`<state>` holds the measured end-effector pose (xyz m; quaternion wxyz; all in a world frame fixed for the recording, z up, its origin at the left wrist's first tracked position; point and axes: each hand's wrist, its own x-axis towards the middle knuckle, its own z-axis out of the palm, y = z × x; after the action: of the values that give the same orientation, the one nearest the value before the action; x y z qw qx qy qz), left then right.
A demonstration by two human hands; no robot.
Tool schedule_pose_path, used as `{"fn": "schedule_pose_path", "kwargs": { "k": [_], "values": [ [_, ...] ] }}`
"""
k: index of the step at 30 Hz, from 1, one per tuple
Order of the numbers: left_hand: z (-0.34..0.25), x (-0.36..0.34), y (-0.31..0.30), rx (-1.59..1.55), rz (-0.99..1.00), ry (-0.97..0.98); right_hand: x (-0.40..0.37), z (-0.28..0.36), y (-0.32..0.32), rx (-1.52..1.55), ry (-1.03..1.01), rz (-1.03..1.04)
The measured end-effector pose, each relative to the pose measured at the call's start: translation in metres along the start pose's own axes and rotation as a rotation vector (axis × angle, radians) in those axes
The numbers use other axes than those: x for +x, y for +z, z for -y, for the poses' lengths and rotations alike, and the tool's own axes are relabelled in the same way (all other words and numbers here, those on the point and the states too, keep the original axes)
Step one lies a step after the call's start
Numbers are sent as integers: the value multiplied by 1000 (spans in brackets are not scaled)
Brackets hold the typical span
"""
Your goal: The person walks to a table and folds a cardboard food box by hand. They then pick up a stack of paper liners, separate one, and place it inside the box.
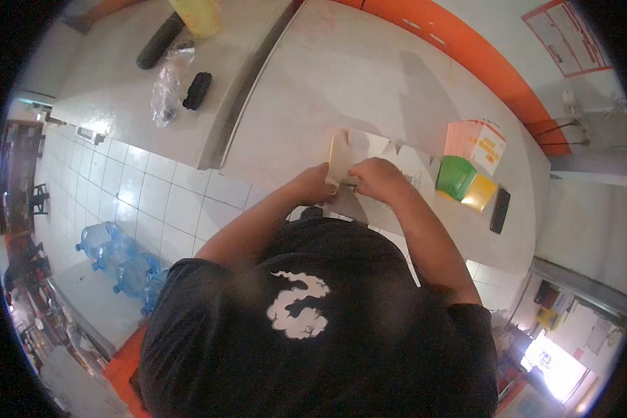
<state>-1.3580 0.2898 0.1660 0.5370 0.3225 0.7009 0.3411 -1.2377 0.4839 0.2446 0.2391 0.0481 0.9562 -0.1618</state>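
Observation:
A white paper carton (369,143), partly folded with flaps standing up, lies at the near edge of the white table in front of my body. My left hand (313,183) is closed on its left panel. My right hand (380,179) has its fingers bent and pressed together at the carton's middle, and it hides part of the flaps. To the right of my right hand lies a fanned stack of flat printed cartons in orange and white (460,139), with green (455,177) and yellow parts. A black phone (499,210) rests beside the stack.
A second table (118,76) stands to the left across a gap. It holds a crumpled clear plastic bag (166,87), a small black object (198,90), a dark cylinder (161,42) and a yellow container (198,14). Several blue water jugs (122,261) stand lower left. An orange edge (460,52) borders the wall.

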Motion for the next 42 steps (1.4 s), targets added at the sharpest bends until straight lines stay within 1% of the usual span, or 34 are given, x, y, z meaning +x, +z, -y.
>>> {"fn": "schedule_pose_path", "kwargs": {
  "k": [3, 6, 9, 12, 13, 14, 15, 18, 19, 21, 22, 24, 25, 27, 28, 30, 33, 36, 40, 42],
  "values": [
    [5, 7, 2, 53, -1, -23, 3, -12, -15, 249, 11, 26],
    [13, 14, 4, 134, -39, 36, 10, -26, -12, 184, 30, 19],
    [0, 9, 0, 170, -49, -2, 10, -26, -19, 127, 90, 91],
    [8, 15, 8, 255, -161, -36, 5, -34, 0, 168, 94, 37],
    [-14, 1, 8, 440, -318, -4, 4, -33, -1, 141, 104, 34],
    [-55, -28, 4, 625, -474, 27, 3, -29, -1, 117, 115, 31],
    [-80, -44, 5, 811, -629, 58, 1, -26, 0, 96, 125, 30],
    [-98, -30, 8, 1061, -496, 638, -5, -43, 27, 186, 88, -174],
    [-95, -6, 19, 1114, -223, 461, -8, -37, 21, 190, 163, -114],
    [-116, 0, 20, 1030, -112, 314, -18, -17, 1, 201, 320, 4],
    [-122, 2, 20, 983, -55, 240, -28, -16, 2, 194, 290, -39],
    [-98, 15, 24, 1035, -87, 378, -55, -13, 13, 186, 229, -109],
    [-88, 18, 26, 1057, -100, 442, -67, -19, 32, 213, 146, -229],
    [-89, 19, 27, 1093, -104, 476, -83, -39, 77, 266, -18, -477],
    [-91, 19, 26, 1113, -103, 496, -88, -41, 82, 264, 28, -431],
    [-97, 22, 20, 1110, -28, 448, -96, -44, 92, 260, 117, -338],
    [-99, 34, 16, 1085, 20, 384, -111, -33, 94, -63, 73, -369],
    [-100, 46, 16, 1026, 48, 281, -108, -17, 75, -286, 141, -282],
    [-108, 54, 13, 943, 27, 201, -99, -20, 77, -230, 183, -212],
    [-84, 72, 11, 849, -21, 236, -103, -19, 71, -195, 169, -203]
  ]
}}
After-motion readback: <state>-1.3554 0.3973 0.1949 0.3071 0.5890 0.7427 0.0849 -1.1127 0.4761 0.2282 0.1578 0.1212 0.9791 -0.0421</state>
